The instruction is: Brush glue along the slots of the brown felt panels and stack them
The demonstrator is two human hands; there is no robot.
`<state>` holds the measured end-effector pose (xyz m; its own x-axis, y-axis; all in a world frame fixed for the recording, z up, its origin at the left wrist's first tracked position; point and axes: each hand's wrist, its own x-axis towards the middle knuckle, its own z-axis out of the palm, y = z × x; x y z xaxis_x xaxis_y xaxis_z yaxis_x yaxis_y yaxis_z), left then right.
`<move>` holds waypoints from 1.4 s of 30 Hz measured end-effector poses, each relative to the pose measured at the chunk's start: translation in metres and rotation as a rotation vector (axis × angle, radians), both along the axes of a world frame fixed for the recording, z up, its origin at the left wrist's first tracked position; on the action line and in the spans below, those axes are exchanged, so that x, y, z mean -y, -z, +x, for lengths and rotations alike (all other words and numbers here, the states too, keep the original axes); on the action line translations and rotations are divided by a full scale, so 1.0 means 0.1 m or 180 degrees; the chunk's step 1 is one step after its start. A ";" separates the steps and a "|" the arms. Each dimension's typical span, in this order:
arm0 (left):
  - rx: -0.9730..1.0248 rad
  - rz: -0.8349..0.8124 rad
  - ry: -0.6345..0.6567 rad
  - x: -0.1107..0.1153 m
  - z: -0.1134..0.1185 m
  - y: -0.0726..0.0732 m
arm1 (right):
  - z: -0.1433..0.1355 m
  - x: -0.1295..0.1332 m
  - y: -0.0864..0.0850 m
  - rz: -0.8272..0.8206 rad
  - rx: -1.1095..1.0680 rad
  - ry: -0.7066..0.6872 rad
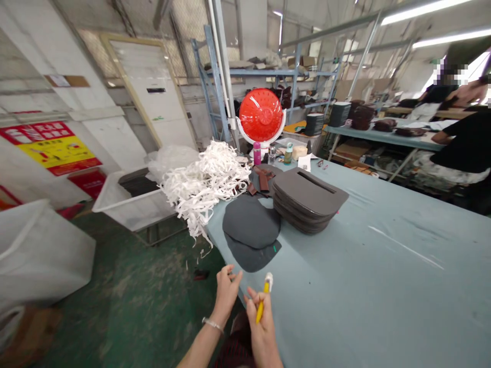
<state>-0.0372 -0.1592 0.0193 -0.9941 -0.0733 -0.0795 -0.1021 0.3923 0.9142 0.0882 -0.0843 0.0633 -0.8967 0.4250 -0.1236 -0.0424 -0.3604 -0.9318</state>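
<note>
My right hand [263,327] is closed around a slim yellow-handled tool with a white tip [261,306], which points up and away from me; its exact kind is unclear. To its left, my left hand [227,290] hovers by the table's near edge, fingers loosely apart and nothing in them. Just beyond my hands lie overlapping dark grey flat pieces with curved edges [251,222], one bearing a small green mark. Behind them to the right rises a thick stack of similar grey pieces [307,197], the top one with a long slot.
A heap of white strips [205,181] spills over the left edge of the blue-green table [368,286]. Beyond the stack stand a red round fan-like device [261,115], a pink bottle [257,153] and a green bottle [288,153]. White bins [42,255] flank the floor at left. People work at right.
</note>
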 end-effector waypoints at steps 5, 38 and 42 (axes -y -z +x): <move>-0.0599 -0.0586 0.0998 -0.61 -0.59 -0.02 | -0.28 -0.46 0.29 0.0364 0.0517 0.0944; -0.2442 -0.0982 0.6191 -1.29 0.21 0.49 | 1.51 -1.32 0.83 0.2529 0.4052 0.4160; -0.2437 -0.0921 0.6045 -1.76 0.34 0.39 | 1.64 -1.69 0.78 0.2692 0.4056 0.4220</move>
<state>-0.0035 0.0166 -0.0198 0.3509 0.9287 0.1196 0.8033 -0.3642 0.4712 0.2525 0.0850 -0.0148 0.3757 0.8965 0.2347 0.8261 -0.2092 -0.5232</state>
